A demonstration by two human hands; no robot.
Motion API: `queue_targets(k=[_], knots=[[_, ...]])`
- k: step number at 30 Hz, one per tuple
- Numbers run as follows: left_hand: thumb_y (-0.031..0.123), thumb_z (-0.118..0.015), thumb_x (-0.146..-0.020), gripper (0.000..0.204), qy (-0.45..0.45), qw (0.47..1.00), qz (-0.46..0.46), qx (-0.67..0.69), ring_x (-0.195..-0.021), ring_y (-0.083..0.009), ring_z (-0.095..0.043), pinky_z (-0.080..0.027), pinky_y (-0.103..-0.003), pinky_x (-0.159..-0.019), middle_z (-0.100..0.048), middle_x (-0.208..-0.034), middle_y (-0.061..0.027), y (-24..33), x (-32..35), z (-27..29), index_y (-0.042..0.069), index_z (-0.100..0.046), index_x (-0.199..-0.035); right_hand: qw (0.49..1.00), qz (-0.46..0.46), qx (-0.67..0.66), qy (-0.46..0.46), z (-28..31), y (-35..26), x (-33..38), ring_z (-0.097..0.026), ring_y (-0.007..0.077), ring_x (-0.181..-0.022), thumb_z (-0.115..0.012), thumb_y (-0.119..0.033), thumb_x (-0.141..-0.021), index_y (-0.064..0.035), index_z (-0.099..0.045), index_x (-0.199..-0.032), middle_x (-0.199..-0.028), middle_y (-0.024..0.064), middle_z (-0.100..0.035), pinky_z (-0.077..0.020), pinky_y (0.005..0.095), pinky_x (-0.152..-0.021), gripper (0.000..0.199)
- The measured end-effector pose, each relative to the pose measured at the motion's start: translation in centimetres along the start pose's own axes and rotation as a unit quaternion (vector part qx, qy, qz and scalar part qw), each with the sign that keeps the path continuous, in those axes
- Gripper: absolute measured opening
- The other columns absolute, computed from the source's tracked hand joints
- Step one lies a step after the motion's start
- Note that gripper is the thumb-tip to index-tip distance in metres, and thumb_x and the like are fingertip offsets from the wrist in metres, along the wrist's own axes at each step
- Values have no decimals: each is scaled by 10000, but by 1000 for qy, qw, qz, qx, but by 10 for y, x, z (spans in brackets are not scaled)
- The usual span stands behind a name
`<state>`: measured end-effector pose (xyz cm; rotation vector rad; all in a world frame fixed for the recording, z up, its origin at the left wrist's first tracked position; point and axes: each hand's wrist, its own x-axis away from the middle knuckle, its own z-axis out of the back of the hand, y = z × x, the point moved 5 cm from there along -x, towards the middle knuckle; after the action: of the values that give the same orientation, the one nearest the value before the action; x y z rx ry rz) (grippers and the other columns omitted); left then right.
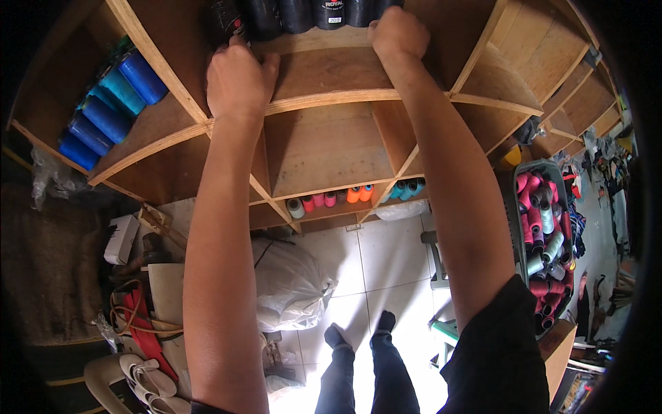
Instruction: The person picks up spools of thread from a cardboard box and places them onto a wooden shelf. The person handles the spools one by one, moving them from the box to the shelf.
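Row of black thread spools [296, 17] stands side by side in an upper compartment of the wooden shelf unit [331, 96], tops cut off by the upper edge of view; the leftmost leans. Left hand [241, 79] at that leaning spool's lower end, fingers curled, thumb apart; cannot tell whether it grips. Right hand [403, 36] at the row's right end, beside the last spool, fingers bent inward; its hold, if any, is hidden. Both forearms reach up across the shelf front. Compartment to the left: blue thread spools [107, 117] and teal ones [123, 93], lying aslant. Low row below: pink spools [318, 199], orange spools [355, 194], teal again further right. Right side: grey crate [518, 228] heaped with pink and pale spools. Floor, white tile [393, 262]: stuffed translucent plastic bag [293, 286], the person's feet in dark socks [386, 321]. Lower left: pale sandals [148, 376] near a red strap [148, 331].
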<state>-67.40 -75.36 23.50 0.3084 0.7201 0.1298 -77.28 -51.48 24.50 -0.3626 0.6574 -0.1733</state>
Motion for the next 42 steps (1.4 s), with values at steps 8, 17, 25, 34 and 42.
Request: queue_targets(k=[8, 17, 25, 34, 42], knots=[[334, -748, -818, 392, 49, 999, -16, 2, -993, -413, -677, -544, -470, -893, -700, -1043, -250, 0, 0, -1, -4, -727, -1016, 998, 27, -7, 55, -2, 8, -4, -727, 367, -865, -726, -247, -823, -39, -773, -841, -857, 216, -728, -579, 461, -791, 214], [376, -698, -871, 388, 12, 1000, -4, -6, -1004, -429, -670, -532, -481, -889, -710, -993, -254, -17, -7, 2, 44, -740, -1068, 925, 173, -303, 149, 76, 2, 150, -688, 214, -653, -691, -208, -878, -70, -686, -803, -738, 84, -698, -520, 363, -592, 157], [529, -663, -891, 472, 34, 995, -71, -56, -1028, -403, -679, -523, -456, -906, -719, -1017, -222, -35, -31, -34, 109, -763, -1083, 880, -157, -141, -425, 151, 245, 706, -699, 265, -758, -746, -234, -844, -111, -752, -911, -853, 71, -734, -557, 394, -693, 140], [358, -729, -923, 475, 183, 943, -278, -20, -921, -369, -692, -571, -424, -782, -696, -1026, -239, -25, 194, -48, -65, -679, -1133, 776, -418, 57, -469, 398, 387, 897, -664, 348, -705, -590, -200, -889, -90, -636, -741, -711, 137, -657, -534, 483, -653, 190], [144, -732, -783, 131, -499, 624, -450, 400, -781, -296, -628, -499, -423, -705, -657, -823, -101, 253, 761, 106, 80, -679, -885, 848, -464, -52, -249, 456, 395, 906, -653, 327, -719, -582, -114, -884, -81, -642, -827, -760, 113, -644, -524, 439, -694, 89]])
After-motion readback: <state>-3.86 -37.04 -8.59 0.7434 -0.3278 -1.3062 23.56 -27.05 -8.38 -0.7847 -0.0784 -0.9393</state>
